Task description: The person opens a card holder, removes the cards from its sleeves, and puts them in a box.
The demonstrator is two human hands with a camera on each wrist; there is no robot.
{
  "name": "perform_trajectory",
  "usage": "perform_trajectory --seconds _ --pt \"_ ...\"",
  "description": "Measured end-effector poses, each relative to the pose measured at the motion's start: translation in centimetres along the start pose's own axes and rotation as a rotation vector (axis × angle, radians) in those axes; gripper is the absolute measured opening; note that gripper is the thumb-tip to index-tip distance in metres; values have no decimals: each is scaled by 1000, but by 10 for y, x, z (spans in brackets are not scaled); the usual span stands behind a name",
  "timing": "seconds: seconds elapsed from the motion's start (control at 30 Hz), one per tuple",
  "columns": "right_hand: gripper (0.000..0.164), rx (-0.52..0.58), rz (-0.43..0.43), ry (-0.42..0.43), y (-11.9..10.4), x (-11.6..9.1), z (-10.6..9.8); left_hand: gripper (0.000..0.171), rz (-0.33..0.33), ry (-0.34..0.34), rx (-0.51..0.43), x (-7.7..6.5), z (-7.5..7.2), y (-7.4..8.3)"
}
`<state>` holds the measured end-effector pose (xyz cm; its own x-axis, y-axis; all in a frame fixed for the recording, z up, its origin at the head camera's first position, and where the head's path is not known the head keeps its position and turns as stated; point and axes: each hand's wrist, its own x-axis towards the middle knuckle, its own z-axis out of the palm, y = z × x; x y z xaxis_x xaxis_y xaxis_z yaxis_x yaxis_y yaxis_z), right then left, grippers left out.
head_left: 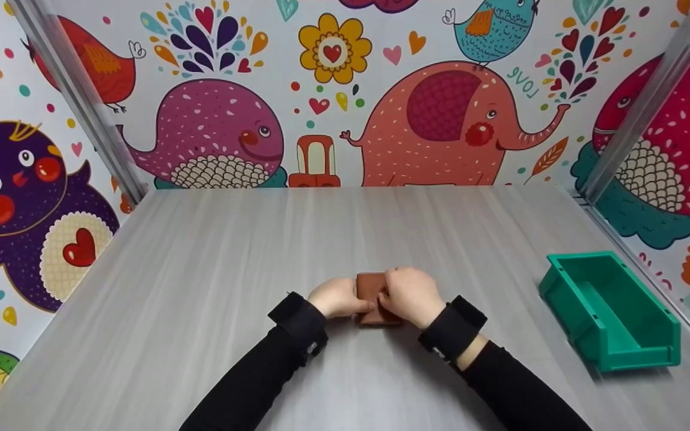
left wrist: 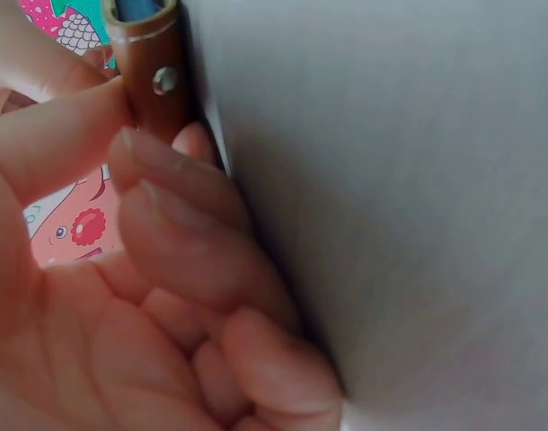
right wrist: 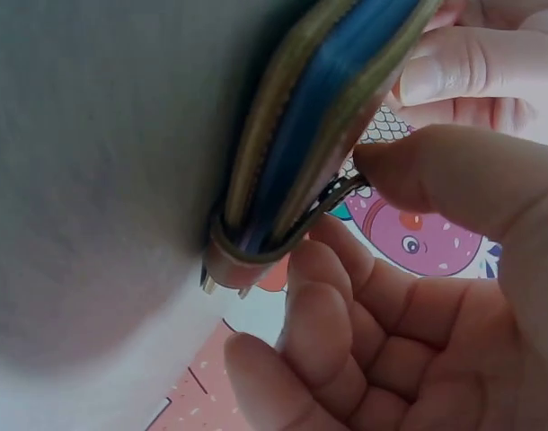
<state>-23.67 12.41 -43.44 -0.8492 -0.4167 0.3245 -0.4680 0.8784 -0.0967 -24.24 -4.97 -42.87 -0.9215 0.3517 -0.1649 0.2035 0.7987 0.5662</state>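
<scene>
A small brown leather wallet (head_left: 370, 283) lies at the middle of the table, close to the tabletop. My left hand (head_left: 335, 297) pinches it at its left side, thumb on top. In the left wrist view, a metal snap (left wrist: 165, 81) shows on the end of the wallet. From the other side, my right hand (head_left: 414, 296) pinches the wallet's closing strap (right wrist: 344, 190) between thumb and fingers. The right wrist view shows the strap wrapped round the wallet's edge and its free end lifted. Blue layers (right wrist: 321, 99) show between the brown leather covers.
A green plastic bin (head_left: 608, 311) stands on the right side of the grey wood-grain table (head_left: 213, 257). Walls with cartoon animals (head_left: 219, 120) and metal posts (head_left: 638, 102) border the table at the back and sides.
</scene>
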Motion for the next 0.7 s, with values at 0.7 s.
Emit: perform_trajectory --seconds 0.7 --pt "21 51 -81 31 1 4 -1 25 22 -3 15 2 0 -1"
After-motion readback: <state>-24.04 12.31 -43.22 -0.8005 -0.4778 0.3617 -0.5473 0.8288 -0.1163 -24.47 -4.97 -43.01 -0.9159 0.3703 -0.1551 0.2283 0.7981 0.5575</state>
